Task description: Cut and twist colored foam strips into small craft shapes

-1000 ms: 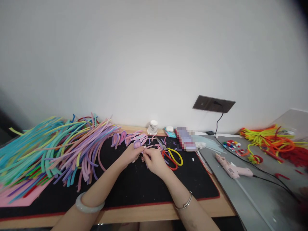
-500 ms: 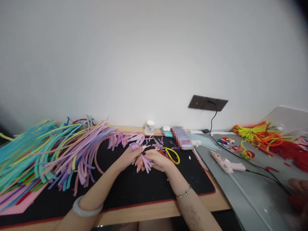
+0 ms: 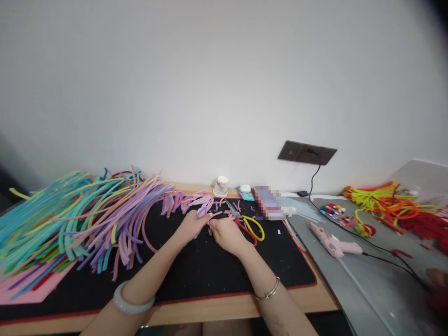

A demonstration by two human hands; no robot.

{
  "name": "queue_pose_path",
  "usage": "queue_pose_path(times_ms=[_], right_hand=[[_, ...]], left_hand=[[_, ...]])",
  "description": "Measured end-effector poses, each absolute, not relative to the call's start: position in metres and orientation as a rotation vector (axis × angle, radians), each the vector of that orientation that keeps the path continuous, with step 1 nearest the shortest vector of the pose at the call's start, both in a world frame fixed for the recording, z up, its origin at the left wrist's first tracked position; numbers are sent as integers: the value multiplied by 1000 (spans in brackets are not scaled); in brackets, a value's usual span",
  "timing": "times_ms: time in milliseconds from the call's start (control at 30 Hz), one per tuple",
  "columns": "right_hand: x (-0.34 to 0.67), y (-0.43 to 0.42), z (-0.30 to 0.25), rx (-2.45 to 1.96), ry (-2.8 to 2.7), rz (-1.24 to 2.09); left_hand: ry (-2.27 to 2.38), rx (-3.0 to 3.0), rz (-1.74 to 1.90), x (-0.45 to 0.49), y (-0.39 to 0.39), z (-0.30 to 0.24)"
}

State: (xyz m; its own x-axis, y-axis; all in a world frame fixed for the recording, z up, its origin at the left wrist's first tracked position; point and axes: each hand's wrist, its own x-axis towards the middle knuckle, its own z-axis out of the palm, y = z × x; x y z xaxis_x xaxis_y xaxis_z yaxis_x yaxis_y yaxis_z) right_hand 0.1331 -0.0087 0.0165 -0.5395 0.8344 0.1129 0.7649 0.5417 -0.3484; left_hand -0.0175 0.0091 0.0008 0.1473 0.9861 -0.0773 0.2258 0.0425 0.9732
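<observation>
A white cup (image 3: 221, 185) stands near the pale wall (image 3: 182, 93).

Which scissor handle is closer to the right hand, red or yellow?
The red handle: it's tucked close beside the right hand, while the yellow handle loops farther out.

Head-worn view, facing forward, angled down

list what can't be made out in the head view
In the head view:
lower part of the purple piece: hidden by the left hand and right hand
seemingly another person's hand: blurred, cut off by right edge
face of the phone-like item: pixelated
print on the white cup: too small
some turquoise strips: cut off by left edge
</observation>
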Motion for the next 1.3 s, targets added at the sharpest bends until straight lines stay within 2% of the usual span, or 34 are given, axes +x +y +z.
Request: queue_pose_path(times_ms=[133, 367, 467, 600, 733, 867, 933, 1167, 1300], right_hand=[[119, -14, 18, -1544, -2551, -23], [100, -14, 1, -1564, -2459, -165], [105, -12, 0, -1496, -2387, 10], [126, -7, 7, -1147, -2173, 671], [140, 1, 11, -992, -1794, 993], [138, 1, 9, -963, -1864, 1043], [136, 0, 9, -964, -1922, 984], [144, 5, 9, -1099, -1756, 767], [148, 10, 8, -998, -1618, 1019]], left_hand=[[1347, 1268, 988, -16, 11, -2], [1360, 1122, 1031, -15, 12, -3], [1286, 1115, 1014, -18, 12, 0], [1131, 1122, 898, -24, 11, 5], [988, 1118, 680, -29, 7, 8], [826, 1174, 264, -29, 0, 9], [804, 1232, 220, -28, -2, 10], [773, 1426, 630, -21, -4, 17], [703, 1269, 718, -18, -4, 15]])
